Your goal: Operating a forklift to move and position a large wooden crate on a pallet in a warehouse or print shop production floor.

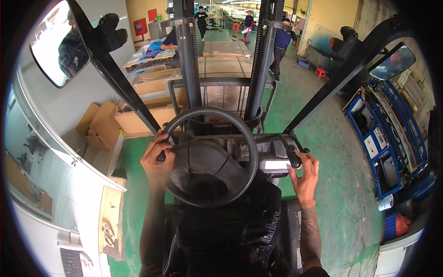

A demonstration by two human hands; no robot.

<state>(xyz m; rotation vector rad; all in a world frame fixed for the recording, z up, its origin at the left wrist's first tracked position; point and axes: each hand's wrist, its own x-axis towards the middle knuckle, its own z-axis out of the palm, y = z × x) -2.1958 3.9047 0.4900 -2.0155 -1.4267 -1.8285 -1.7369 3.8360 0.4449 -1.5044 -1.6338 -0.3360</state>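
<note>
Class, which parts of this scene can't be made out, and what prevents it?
In the head view:
- Person's feet: hidden by the steering wheel and black clothing.
- Part of the dark knob: covered by the left hand.
- Person's upper arms: cut off by the lower edge.
- Right mirror: reflection too small and blurred.

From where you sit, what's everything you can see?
steering wheel: one, black, centre
mast uprights: two, dark grey, ahead
mirrors: two, black-framed, both sides
cartons: several, brown, ahead and left
stools: at least two, red, ahead
rack: one, blue, right
shoes: two, pale, lower left
people: at least four, mostly dark-clothed, ahead
floor: one, green, below
left grip: one, bare, on wheel's left side
right grip: one, bare, on black lever knob
</note>
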